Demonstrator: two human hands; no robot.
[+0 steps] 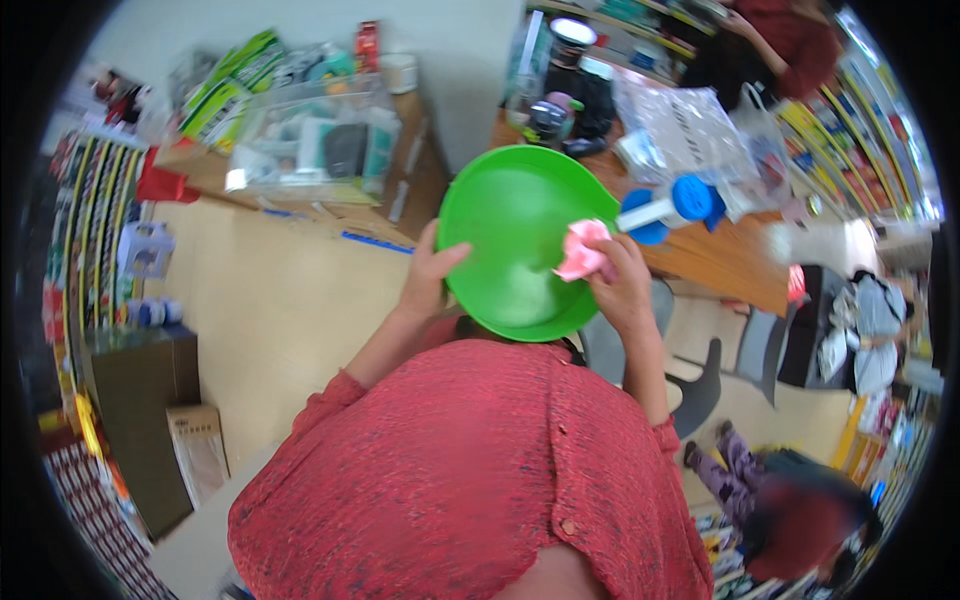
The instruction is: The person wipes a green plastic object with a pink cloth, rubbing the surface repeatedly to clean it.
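A round, bright green plastic basin (510, 217) with a pointed lip at its upper right is held up in front of my chest. My left hand (429, 277) grips its left rim, the thumb over the edge and the fingers hidden behind. In my right hand (619, 274) is a crumpled pink cloth (581, 251), at the inner right side of the basin. Just past the basin's lip, a white and blue plastic dispenser (664, 214) lies at the edge of the wooden table (720, 259).
Clear plastic packages (686, 131) and dark containers stand on the table. A transparent storage box (311, 150) sits on a cardboard box at the upper left. Grey chairs (701, 390) stand at the right. One person (802, 510) is at the lower right, another (795, 45) at the upper right.
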